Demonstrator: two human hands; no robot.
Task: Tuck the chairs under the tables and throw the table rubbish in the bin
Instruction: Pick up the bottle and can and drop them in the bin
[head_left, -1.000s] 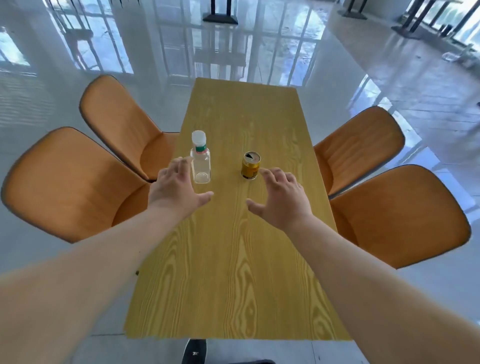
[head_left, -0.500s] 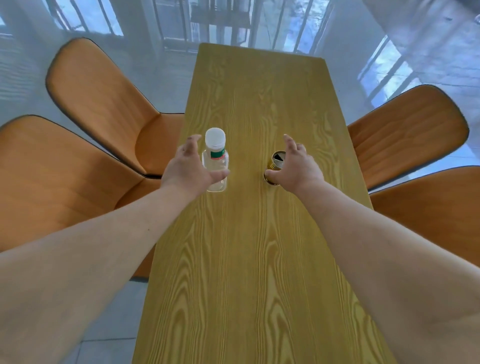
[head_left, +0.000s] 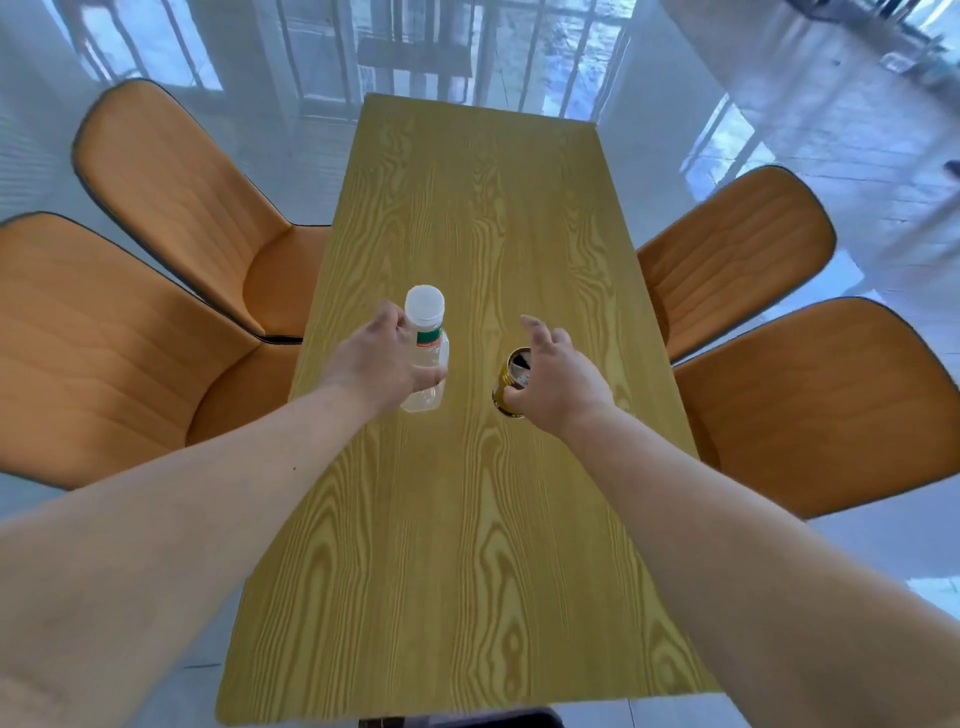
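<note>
Chairs (head_left: 171, 291) sit tucked at table (head_left: 467, 519); rubbish unbinned: left hand (head_left: 382, 364) wraps upright bottle (head_left: 427, 332) mid-table, right hand (head_left: 558, 384) curls loosely round can (head_left: 511, 382), grip uncertain; no bin visible.

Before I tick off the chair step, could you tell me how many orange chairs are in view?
4: two left of the table, one far and one near; two right, one far and one near. More may lie outside the frame.

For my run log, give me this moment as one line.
left hand: closing on clear plastic bottle | right hand: closing on gold can | both upright on table
</note>
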